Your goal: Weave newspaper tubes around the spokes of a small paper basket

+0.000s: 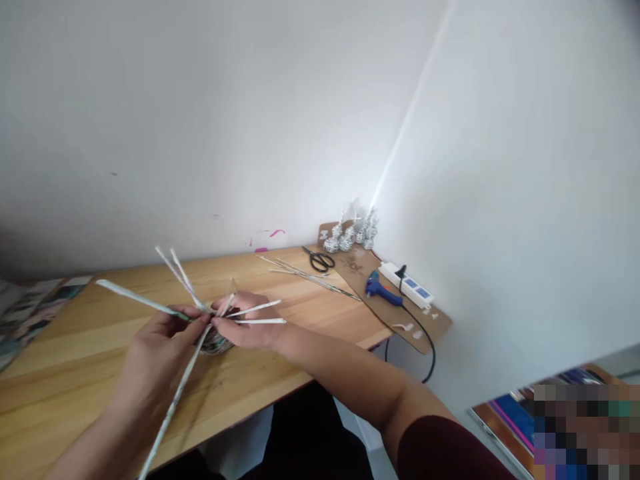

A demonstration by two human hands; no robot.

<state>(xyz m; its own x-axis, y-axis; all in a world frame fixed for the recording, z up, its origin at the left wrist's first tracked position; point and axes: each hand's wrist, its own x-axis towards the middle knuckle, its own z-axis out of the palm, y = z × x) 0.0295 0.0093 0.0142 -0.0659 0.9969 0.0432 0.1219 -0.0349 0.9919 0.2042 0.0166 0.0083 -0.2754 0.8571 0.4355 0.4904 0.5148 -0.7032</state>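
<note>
Dark sleeve: nearest to my camera, low on the right; the person's bare right forearm ran out of it over the table edge.
Long strip: pale, slanting from the work down toward the bottom edge of my view.
Left hand: thumb and fingers pinched on the near left side of the work; fingertips bunched where the strips met.
Right hand: closed on the work's right side, thumb turned in toward the left thumb. I could not make out every finger behind the strips.
Woven piece: between both hands, low over the wooden table; small, rounded, partly hidden by them, more pale strips fanning outward.
Blue glue gun: on brown cardboard, well right of the hands, dark cord curving off the edge.
Power strip: white, just beyond the gun, black plug seated.
Thin rods: loosely crossed, left of the cardboard.
Black scissors: just behind the rods.
Silvery woven figures: clustered in the far corner, near the wall.
</note>
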